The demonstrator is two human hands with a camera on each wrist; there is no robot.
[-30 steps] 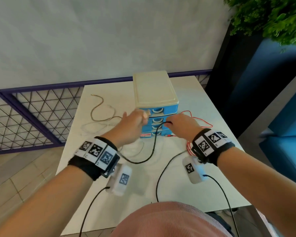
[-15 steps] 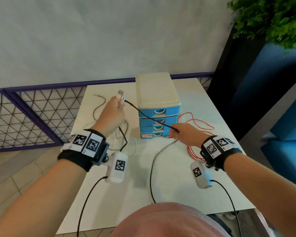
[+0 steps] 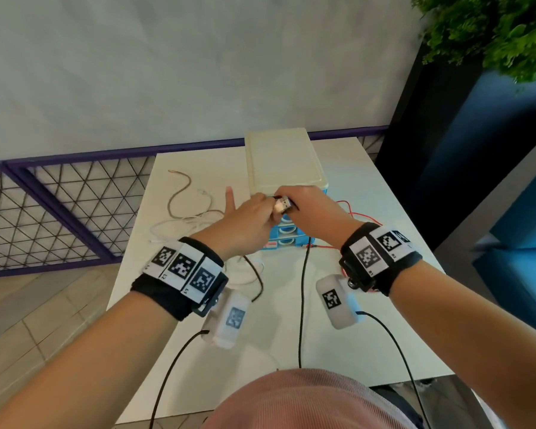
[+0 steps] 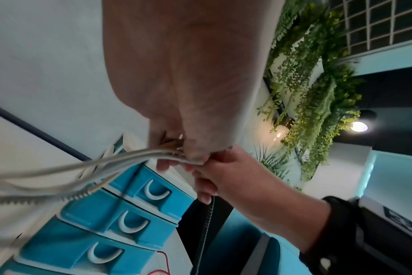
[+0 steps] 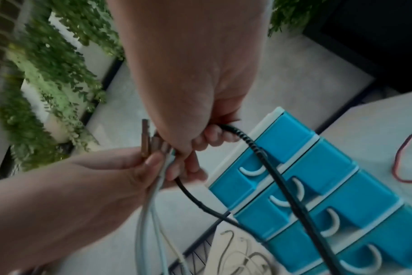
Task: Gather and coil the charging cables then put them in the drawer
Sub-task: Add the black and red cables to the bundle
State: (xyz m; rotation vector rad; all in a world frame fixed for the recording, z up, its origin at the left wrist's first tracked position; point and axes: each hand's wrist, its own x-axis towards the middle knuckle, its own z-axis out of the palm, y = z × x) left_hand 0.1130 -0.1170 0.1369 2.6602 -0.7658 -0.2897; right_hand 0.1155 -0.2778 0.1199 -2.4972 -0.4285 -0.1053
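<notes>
Gathering step judged underway: cable plug ends [image 3: 283, 205] pinched by left hand [image 3: 250, 222]; black cable [image 3: 302, 305] gripped by right hand [image 3: 310, 209], before closed drawers [image 3: 287, 232]. Next: coiling needed.

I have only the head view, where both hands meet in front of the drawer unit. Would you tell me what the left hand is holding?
Observer: The right wrist view shows the left hand pinching several plug ends side by side, with pale cables hanging from its grip.
Operator: And the other hand?
Observer: The right hand has its fingers curled round the black cable, which runs down across the drawer fronts.
Operator: The hands hide the upper drawers from me. Is one open?
Observer: No. In the left wrist view the drawers that show all look shut.
</notes>
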